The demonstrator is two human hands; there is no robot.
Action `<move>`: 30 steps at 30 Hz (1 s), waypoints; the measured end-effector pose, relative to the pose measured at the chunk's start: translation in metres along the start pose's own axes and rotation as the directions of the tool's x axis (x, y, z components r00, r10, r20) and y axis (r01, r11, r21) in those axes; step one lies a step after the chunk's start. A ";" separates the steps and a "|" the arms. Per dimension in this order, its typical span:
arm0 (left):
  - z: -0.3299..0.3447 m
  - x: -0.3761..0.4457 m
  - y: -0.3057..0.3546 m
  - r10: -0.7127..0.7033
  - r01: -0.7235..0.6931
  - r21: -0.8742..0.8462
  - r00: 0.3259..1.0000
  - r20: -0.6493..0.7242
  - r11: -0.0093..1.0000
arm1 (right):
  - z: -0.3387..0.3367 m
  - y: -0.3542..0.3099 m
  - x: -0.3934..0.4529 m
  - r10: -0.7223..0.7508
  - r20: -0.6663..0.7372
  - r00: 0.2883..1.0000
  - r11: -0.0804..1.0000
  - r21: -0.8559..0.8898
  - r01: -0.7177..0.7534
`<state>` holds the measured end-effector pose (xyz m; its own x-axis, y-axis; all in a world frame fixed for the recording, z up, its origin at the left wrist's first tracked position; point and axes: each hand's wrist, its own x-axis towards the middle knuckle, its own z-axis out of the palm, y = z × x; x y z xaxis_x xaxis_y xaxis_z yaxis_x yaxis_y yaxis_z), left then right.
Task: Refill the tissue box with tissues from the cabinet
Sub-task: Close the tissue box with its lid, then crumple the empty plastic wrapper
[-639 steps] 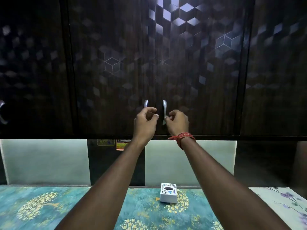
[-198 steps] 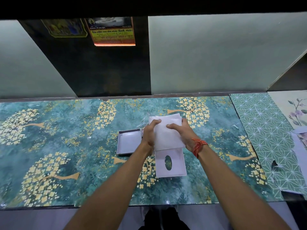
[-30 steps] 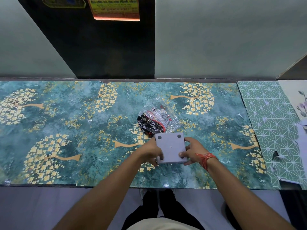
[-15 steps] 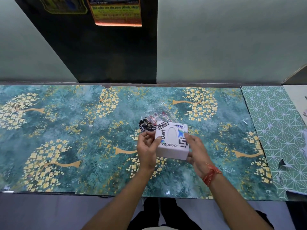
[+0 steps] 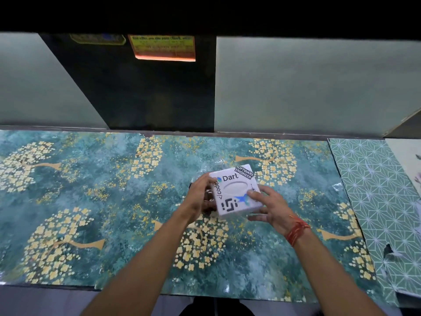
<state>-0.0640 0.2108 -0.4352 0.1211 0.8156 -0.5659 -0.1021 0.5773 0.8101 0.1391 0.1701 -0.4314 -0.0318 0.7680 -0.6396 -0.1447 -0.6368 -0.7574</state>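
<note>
Now upright again: white square cardboard tissue box with stickers (image 5: 235, 192), oval slot facing up, flipped from base-up a second ago; left hand (image 5: 200, 197) and right hand (image 5: 270, 207) gripping its sides above teal floral worktop (image 5: 91, 201); refill seemingly nearing completion

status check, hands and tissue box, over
Left hand and right hand both grip the tissue box, oval slot up, above the counter. Nothing in the way.
</note>
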 end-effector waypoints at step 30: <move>-0.019 0.131 0.003 0.198 -0.012 0.868 0.975 -0.100 0.497 | -0.004 0.008 0.107 -0.276 -0.534 0.799 0.953 -0.261 0.154</move>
<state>-0.0669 0.3203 -0.5102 -0.0010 0.9138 -0.4063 0.8045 0.2420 0.5424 0.1386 0.2470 -0.5069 0.5429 0.7526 -0.3726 0.1150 -0.5062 -0.8547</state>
